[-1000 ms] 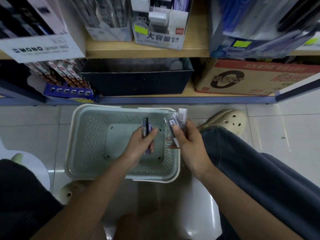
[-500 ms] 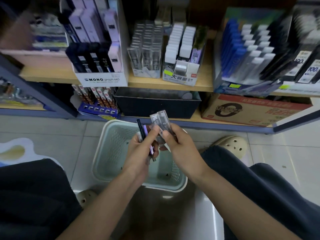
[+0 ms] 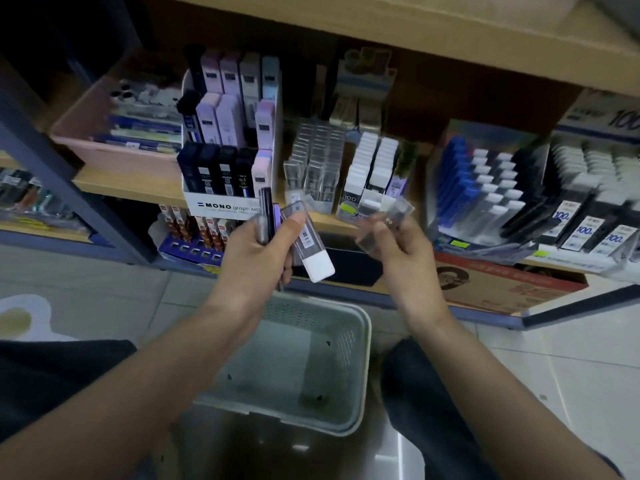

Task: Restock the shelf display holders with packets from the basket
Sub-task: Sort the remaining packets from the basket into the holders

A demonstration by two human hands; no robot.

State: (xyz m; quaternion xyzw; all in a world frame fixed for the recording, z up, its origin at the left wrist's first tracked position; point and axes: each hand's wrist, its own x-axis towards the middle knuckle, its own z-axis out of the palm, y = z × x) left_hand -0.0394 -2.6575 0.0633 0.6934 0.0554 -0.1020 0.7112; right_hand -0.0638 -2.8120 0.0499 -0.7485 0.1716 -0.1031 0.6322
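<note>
- Two dark trouser knees (image 3: 436, 393) sit at the bottom, one on each side, both cut off by the edge.
- A pale green basket (image 3: 362, 341) with little holes stands on the floor between the knees. Its near end lies behind a grey shiny thing that is too blurred to name.
- The floor (image 3: 554, 358) is made of light tiles.
- The left grip (image 3: 256, 251) is up above the basket, in front of the shelf. It is closed round a bunch of packets (image 3: 308, 249): one clear with a white end, one dark, one purple.
- The right grip (image 3: 405, 261) is just beside it, not touching. It pinches some clear packets (image 3: 389, 221). They are blurred, so how many I cannot tell.
- Behind the hands, on the lowest shelf, is a dark bin (image 3: 349, 271), mostly hidden. A brown cardboard box (image 3: 502, 289) sits to its right and a blue holder (image 3: 194, 245) with red-brown sticks to its left.
- On the wooden shelf (image 3: 138, 185) above stands a white MONO holder (image 3: 225, 206) full of dark and pale purple cases.
- Next to it are a clear holder (image 3: 315, 164), then white-topped packets (image 3: 375, 164).
- A pink tray (image 3: 114, 150) is on the far left.
- The blue and white packets (image 3: 485, 181) on the right are smeared and hard to read.
</note>
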